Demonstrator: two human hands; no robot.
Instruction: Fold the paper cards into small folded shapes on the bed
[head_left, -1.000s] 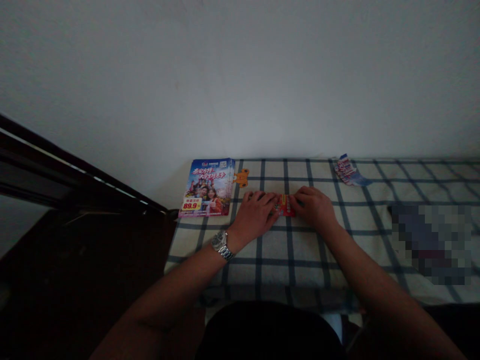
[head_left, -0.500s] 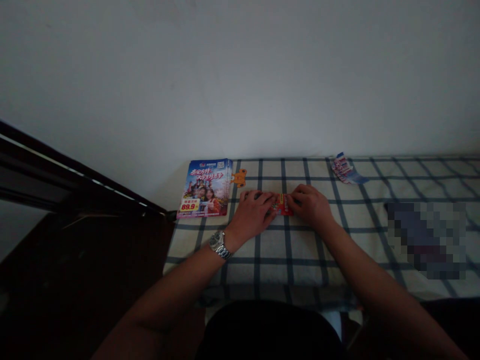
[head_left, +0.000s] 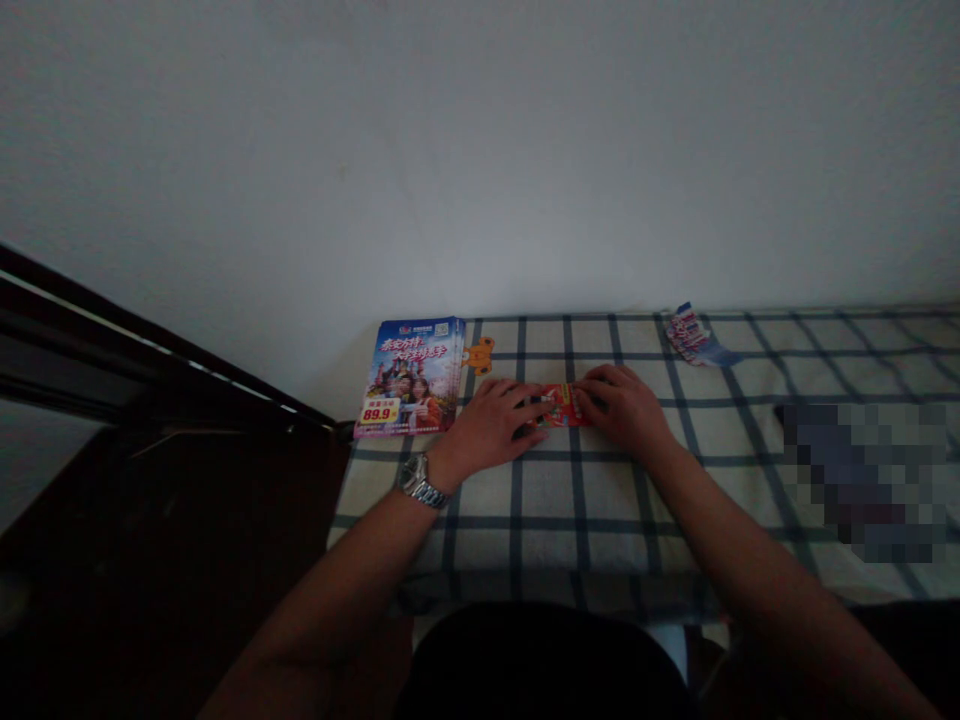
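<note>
A small flat red printed piece with yellow lettering lies on the checked cloth between my hands; whether it is a packet or folded paper I cannot tell. My left hand lies flat with its fingers spread, the fingertips on the piece's left end. The fingers and thumb of my right hand are bent together at its right end and pinch it, hiding that edge. To the left sits a stack of glossy flyers marked 89.9.
An orange bear-shaped figure is beside the stack. A crumpled flyer rests near the wall, right of my hands. A blurred-out dark object lies at the right. The checked tablecloth ends near my body.
My left hand has shifted slightly left and its fingers have spread, so more of the red piece shows. My right hand stays at the right end.
</note>
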